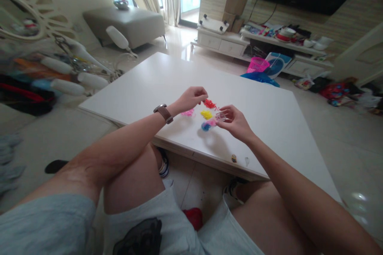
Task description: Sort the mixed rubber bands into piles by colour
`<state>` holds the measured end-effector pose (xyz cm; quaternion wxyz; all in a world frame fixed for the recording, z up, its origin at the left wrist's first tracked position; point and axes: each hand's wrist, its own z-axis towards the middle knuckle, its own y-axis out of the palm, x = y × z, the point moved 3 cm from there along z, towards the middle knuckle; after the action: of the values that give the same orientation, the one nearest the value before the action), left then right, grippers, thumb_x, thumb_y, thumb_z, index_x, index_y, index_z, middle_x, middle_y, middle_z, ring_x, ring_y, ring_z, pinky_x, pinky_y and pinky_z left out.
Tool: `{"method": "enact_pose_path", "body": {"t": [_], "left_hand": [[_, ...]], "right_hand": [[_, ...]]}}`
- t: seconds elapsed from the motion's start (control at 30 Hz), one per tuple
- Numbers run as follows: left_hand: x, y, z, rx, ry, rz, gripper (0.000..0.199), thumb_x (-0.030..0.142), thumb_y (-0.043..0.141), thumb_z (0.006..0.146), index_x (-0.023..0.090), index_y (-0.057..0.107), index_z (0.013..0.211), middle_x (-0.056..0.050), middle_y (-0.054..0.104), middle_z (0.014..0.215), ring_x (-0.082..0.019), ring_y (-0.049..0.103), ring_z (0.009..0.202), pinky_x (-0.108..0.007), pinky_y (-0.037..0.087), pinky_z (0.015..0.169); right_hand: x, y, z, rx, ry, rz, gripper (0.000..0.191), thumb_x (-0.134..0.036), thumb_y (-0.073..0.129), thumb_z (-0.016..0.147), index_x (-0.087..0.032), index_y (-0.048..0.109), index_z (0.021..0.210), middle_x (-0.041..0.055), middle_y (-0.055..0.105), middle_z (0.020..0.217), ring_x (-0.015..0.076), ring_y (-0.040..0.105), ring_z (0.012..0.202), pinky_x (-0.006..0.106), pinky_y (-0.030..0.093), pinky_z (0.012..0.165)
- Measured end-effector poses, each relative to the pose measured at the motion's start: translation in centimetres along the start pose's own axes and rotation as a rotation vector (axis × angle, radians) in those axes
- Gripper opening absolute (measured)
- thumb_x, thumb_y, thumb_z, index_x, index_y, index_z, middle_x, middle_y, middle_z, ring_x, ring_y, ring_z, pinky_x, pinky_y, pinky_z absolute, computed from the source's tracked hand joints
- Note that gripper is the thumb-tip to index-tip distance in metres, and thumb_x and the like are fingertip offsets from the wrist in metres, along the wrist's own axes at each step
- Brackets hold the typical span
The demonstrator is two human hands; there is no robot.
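Note:
My left hand (195, 96), with a watch on the wrist, has its fingers pinched together at the left edge of a pile of small red rubber bands (210, 104). Whatever sits between those fingertips is too small to make out. In my right hand (235, 122) is a small clear plastic piece (220, 117), held between thumb and fingers above the table. Yellow bands (206, 115) lie between the hands. Closer to me are a blue clump (206, 126) and some pink bands (212, 122) beside it. More pink bands (188, 112) show just beyond my left wrist.
The white table (263, 107) spans the space before my knees. Near its front edge lie a small brown-and-yellow item (233, 158) and a small clear item (247, 161). A lamp with white shades (92, 81) stands at the left. Beyond the table is a pink basket (257, 65).

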<state>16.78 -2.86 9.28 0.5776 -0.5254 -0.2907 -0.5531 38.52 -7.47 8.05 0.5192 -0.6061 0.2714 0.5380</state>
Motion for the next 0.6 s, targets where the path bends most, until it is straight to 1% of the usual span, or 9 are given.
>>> {"method": "enact_pose_path", "body": {"t": [0.1,0.2,0.3,0.43,0.53,0.6], "left_hand": [[-1.8,-1.5,0.6,0.024,-0.044,0.107,0.007,0.019,0.063,0.082,0.013,0.066,0.082,-0.002,0.066,0.068,-0.01,0.057,0.061,-0.023,0.045,0.06],[-3.3,-2.7,0.8,0.005,-0.052,0.316,0.01,0.017,0.064,0.076,0.013,0.07,0.083,-0.002,0.067,0.069,-0.012,0.059,0.063,-0.023,0.045,0.062],[-4.3,-3.2,0.7,-0.087,-0.062,0.505,0.015,0.016,0.064,0.073,0.013,0.075,0.083,-0.003,0.071,0.072,-0.013,0.06,0.066,-0.025,0.045,0.064],[-5.4,-3.6,0.6,-0.23,-0.134,0.628,0.02,0.017,0.064,0.07,0.013,0.078,0.084,-0.004,0.074,0.075,-0.015,0.063,0.069,-0.025,0.046,0.067],[-6.6,-4.1,0.6,-0.293,-0.199,0.736,0.023,0.019,0.067,0.068,0.015,0.08,0.088,-0.004,0.076,0.081,-0.016,0.065,0.071,-0.024,0.047,0.068],[-7.4,-4.6,0.6,-0.311,-0.238,0.813,0.028,0.021,0.07,0.067,0.016,0.08,0.093,-0.005,0.077,0.087,-0.017,0.066,0.075,-0.024,0.048,0.07]], "right_hand": [[-0.5,-0.1,-0.1,-0.015,-0.015,-0.004,0.049,-0.034,0.086,0.064,-0.024,0.059,0.104,0.0023,0.071,0.094,0.0195,0.07,0.089,0.037,0.06,0.081],[-0.8,-0.2,-0.3,-0.008,-0.04,-0.037,0.049,-0.034,0.086,0.065,-0.024,0.059,0.105,0.0025,0.072,0.096,0.0196,0.07,0.09,0.038,0.059,0.083],[-0.8,-0.2,-0.3,-0.005,-0.055,-0.063,0.049,-0.034,0.086,0.065,-0.024,0.059,0.105,0.0028,0.072,0.097,0.0197,0.07,0.091,0.038,0.059,0.083],[-0.4,-0.3,-0.2,0.022,-0.068,-0.096,0.049,-0.036,0.086,0.065,-0.024,0.06,0.104,0.0029,0.072,0.097,0.0199,0.07,0.091,0.037,0.06,0.082],[-0.1,-0.5,-0.1,0.034,-0.066,-0.11,0.047,-0.037,0.086,0.067,-0.024,0.061,0.105,0.0033,0.072,0.097,0.0199,0.07,0.09,0.038,0.061,0.082],[0.1,-0.6,-0.1,0.041,-0.063,-0.128,0.045,-0.037,0.085,0.068,-0.024,0.061,0.104,0.0035,0.072,0.097,0.02,0.07,0.089,0.038,0.061,0.081]]}}
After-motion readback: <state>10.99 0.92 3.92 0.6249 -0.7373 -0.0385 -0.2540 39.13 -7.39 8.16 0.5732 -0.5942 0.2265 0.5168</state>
